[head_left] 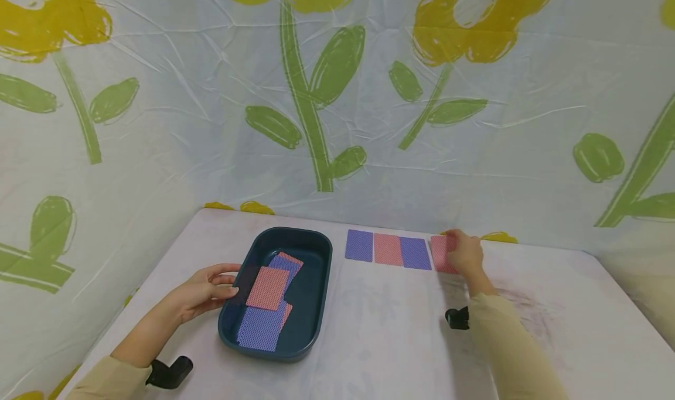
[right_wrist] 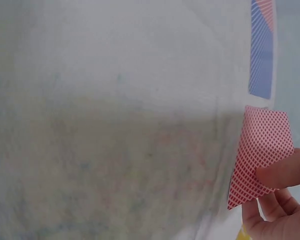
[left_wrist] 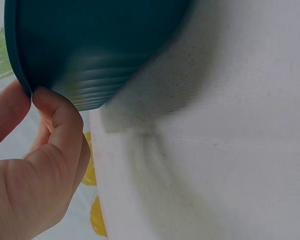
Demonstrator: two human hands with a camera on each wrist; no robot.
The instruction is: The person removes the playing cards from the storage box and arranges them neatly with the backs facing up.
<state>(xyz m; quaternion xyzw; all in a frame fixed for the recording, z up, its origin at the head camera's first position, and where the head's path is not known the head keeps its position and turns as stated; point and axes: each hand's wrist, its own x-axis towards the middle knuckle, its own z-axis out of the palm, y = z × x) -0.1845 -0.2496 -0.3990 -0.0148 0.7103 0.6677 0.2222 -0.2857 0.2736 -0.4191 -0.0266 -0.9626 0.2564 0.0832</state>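
My left hand [head_left: 208, 291] pinches the left rim of a dark teal tray [head_left: 323, 283], thumb and finger on either side of its wall in the left wrist view. Inside the tray lie several overlapping red and blue patterned playing cards [head_left: 268, 287], backs up. At the table's far edge my right hand [head_left: 465, 252] holds a red-backed playing card [right_wrist: 262, 145] between thumb and fingers. Left of it lies a row of three cards: a blue card [head_left: 359, 245], a red card [head_left: 387, 249] and another blue card [head_left: 415, 253].
A white cloth covers the table [head_left: 379, 330]. Behind and to the left hangs a white curtain [head_left: 211, 125] printed with yellow flowers and green leaves. Black wrist mounts, one on the left [head_left: 171, 372] and one on the right [head_left: 457, 318], stick out beside the sleeves.
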